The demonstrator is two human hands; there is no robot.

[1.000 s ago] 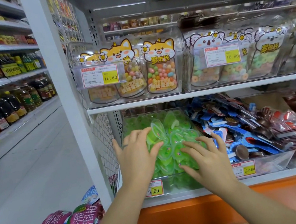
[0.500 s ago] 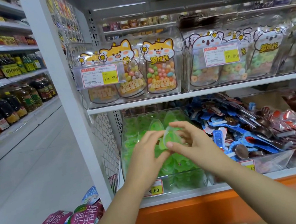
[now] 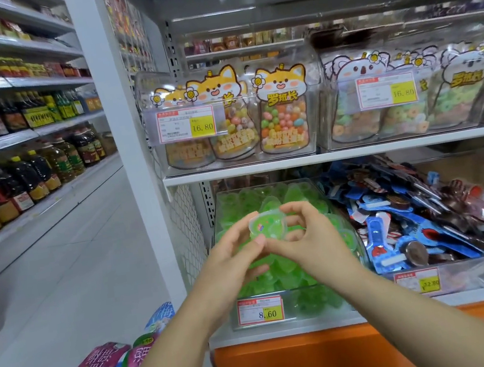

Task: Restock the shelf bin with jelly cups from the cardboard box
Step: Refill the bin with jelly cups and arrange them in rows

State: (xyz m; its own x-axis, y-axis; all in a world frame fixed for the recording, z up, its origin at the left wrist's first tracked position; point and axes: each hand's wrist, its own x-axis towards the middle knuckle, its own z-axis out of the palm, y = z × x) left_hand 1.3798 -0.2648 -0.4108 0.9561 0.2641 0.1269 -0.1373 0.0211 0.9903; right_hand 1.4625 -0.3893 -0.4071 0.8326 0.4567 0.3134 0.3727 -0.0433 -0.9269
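One jelly cup at a time, then. Where is it now?

Just above the shelf bin, over the middle of the green heap. The left hand and the right hand each have their grip clamped on it, fingertips pinching its rim, lid facing us.

How should it go in?

I'd lower it onto the heap inside the shelf bin, away from the front wall. Let go only once it rests flat. Dropped near the front, it could slide out over the low edge above the price tag.

Both hands for that?

One would do, which frees the other for more.

And the cardboard box?

It's out of view, somewhere away from the shelf bin.
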